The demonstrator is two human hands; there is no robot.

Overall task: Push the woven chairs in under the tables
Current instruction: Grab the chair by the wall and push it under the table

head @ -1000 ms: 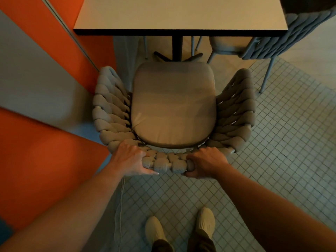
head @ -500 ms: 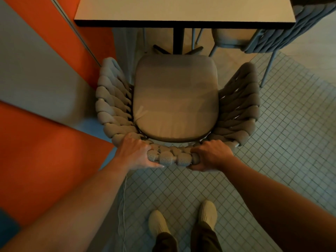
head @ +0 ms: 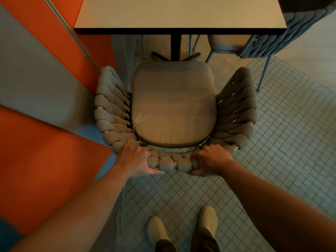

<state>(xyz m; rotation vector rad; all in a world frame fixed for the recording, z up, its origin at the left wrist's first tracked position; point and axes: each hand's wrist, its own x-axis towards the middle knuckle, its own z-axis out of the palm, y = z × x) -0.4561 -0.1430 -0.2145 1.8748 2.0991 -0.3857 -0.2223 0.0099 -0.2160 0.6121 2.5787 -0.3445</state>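
A grey woven chair (head: 172,104) with a beige seat cushion stands in front of me, its thick braided back rim nearest to me. My left hand (head: 135,159) grips the left part of that rim, and my right hand (head: 211,160) grips the right part. Beyond the chair is a pale table (head: 180,13) with a dark edge and a black centre post. The front of the cushion lies just short of the table's edge, near the post's feet.
An orange and grey wall (head: 41,84) runs close along the chair's left side. A second woven chair (head: 272,39) stands at the table's right end, partly under it. The floor is small grey tiles (head: 283,146). My two feet (head: 183,228) are below, with a thin cord to their left.
The chair has slid forward toward the table with both hands on its back rim. Its cushion front now sits closer to the table post.
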